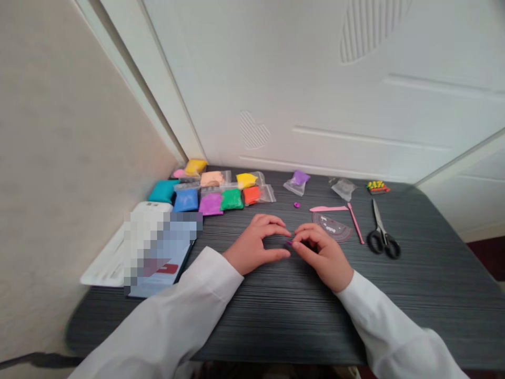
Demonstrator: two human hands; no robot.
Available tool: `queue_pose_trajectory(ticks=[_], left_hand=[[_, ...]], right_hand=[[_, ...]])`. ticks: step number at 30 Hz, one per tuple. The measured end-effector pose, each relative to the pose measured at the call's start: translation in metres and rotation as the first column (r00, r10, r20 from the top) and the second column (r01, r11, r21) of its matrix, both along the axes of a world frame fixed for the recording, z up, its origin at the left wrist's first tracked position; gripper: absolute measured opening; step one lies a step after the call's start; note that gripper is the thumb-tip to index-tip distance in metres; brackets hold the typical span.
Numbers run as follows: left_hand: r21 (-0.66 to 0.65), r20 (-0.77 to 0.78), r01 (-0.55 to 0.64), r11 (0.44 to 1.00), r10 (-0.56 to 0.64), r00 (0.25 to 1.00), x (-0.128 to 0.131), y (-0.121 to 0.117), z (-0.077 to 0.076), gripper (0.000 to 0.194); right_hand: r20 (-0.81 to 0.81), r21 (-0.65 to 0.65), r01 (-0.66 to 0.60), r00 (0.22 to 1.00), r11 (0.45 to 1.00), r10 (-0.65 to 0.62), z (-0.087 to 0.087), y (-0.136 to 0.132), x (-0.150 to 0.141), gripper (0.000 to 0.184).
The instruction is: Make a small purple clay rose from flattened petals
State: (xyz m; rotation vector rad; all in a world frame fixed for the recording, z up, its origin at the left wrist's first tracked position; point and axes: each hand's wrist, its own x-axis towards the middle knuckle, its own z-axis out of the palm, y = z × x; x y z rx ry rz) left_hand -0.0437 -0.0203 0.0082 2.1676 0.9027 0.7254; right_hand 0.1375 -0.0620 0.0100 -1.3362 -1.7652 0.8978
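Over the middle of the dark table, my right hand (pixel 325 258) pinches a small purple piece of clay (pixel 289 242) between thumb and fingers. Facing it from the left, my left hand (pixel 258 245) has its thumb and fingers apart, the tips close to that piece. I cannot tell whether they touch it. A little beyond both hands lies a small purple clay ring or bead (pixel 296 205). Just right of my right hand are a clear protractor (pixel 335 226), a pink plastic knife (pixel 329 209) and a thin pink modelling stick (pixel 356 223).
Several bags of coloured clay, such as a green one (pixel 232 199), lie at the back left. An open purple bag (pixel 298 181) and a crumpled clear bag (pixel 343 188) are behind. Black scissors (pixel 382 234) rest at right. A partly blurred tablet (pixel 161 268) stands left.
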Motion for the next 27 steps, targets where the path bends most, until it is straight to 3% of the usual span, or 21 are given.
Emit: queue_pose_trajectory(ticks=[4, 10, 13, 16, 20, 23, 27], left_hand=[[-0.062, 0.075, -0.011, 0.998, 0.016, 0.997, 0.005, -0.001, 0.001, 0.025], [-0.153, 0.177, -0.023, 0.988, 0.05, 0.983, 0.011, 0.0, -0.001, 0.016], [-0.238, 0.255, -0.099, 0.966, 0.16, 0.954, 0.012, 0.004, -0.002, 0.021], [-0.46, 0.373, -0.146, 0.876, 0.34, 0.863, 0.013, 0.011, -0.003, 0.019], [-0.722, 0.481, 0.056, 0.689, 0.443, 0.757, 0.022, 0.013, -0.001, 0.023], [-0.79, 0.502, 0.182, 0.586, 0.446, 0.741, 0.031, 0.01, 0.002, 0.03], [-0.808, 0.509, 0.236, 0.54, 0.437, 0.742, 0.034, 0.007, 0.003, 0.033]], right_hand=[[-0.168, -0.077, 0.022, 0.985, 0.997, -0.035, -0.002, 0.001, -0.002, 0.012], [-0.283, -0.109, 0.034, 0.957, 0.993, -0.064, -0.001, 0.002, -0.002, 0.015], [-0.332, -0.094, 0.072, 0.938, 0.993, -0.1, -0.001, 0.008, 0.0, 0.016], [-0.339, -0.043, 0.114, 0.933, 0.993, -0.122, 0.002, 0.02, 0.003, 0.016], [-0.2, 0.124, 0.159, 0.971, 0.979, -0.132, 0.007, 0.029, 0.003, 0.014], [-0.066, 0.273, 0.16, 0.987, 0.949, -0.147, 0.009, 0.026, 0.002, 0.009], [0.057, 0.399, 0.106, 0.988, 0.911, -0.14, 0.008, 0.017, 0.002, 0.01]])
